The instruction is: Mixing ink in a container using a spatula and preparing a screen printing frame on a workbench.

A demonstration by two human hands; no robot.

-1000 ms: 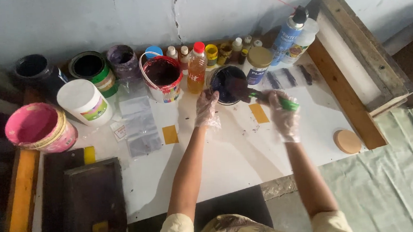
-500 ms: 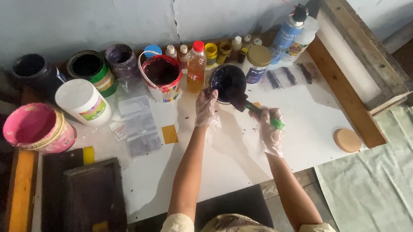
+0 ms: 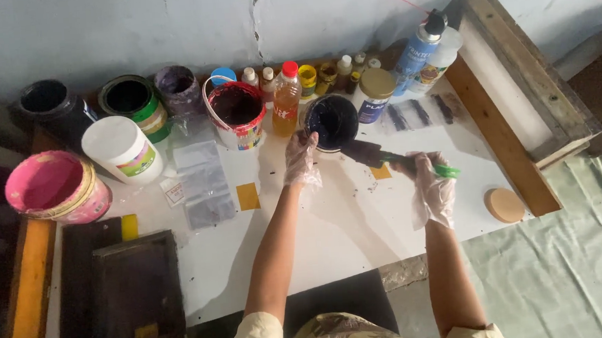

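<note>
Left of both hands stand a pink tub (image 3: 57, 187) and a white jar (image 3: 121, 148) with a green-and-yellow label. The gloved left hand (image 3: 301, 159) curls its fingers on the rim of the dark ink tub (image 3: 331, 122), directly above them. The right hand (image 3: 430, 182) grips the green-handled scraper (image 3: 398, 159); its long axis runs up-left, blade touching that tub. A blue spray can (image 3: 416, 50) stands beyond the right fingers, at the wall.

Gloved left hand (image 3: 301, 159), right hand (image 3: 430, 185) outstretched
</note>
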